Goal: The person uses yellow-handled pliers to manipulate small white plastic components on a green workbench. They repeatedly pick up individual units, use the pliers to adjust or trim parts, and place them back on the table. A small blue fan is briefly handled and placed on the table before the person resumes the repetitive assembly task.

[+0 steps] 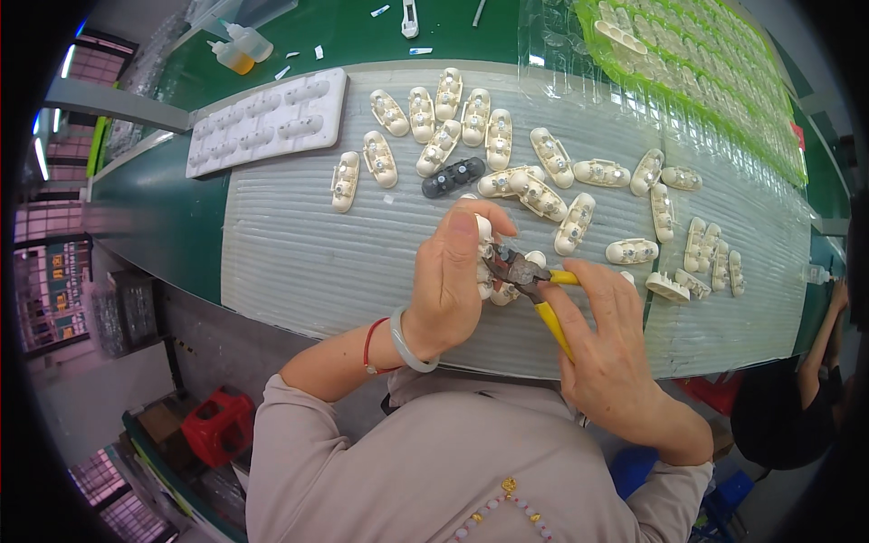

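My left hand (pixel 450 281) is closed around a cream plastic part (pixel 484 237), partly hidden by the thumb and fingers. In my right hand (pixel 608 339) is a pair of cutting pliers (pixel 525 270) with yellow handles. Their dark jaws point left and meet the held part, beside a small bluish piece on it. Whether the jaws are closed on anything I cannot make out. Beyond my hands lie several similar cream oblong parts (pixel 548 196) with small metal fittings, and a single dark grey one (pixel 453 178).
A white tray (pixel 335 116) with rounded hollows sits at the left. Two squeeze bottles (pixel 247 42) stand behind it. Clear blister trays with green edging (pixel 593 41) fill the back right. More cream parts (pixel 695 246) lie at right. Another person's arm (pixel 819 335) shows at the far right.
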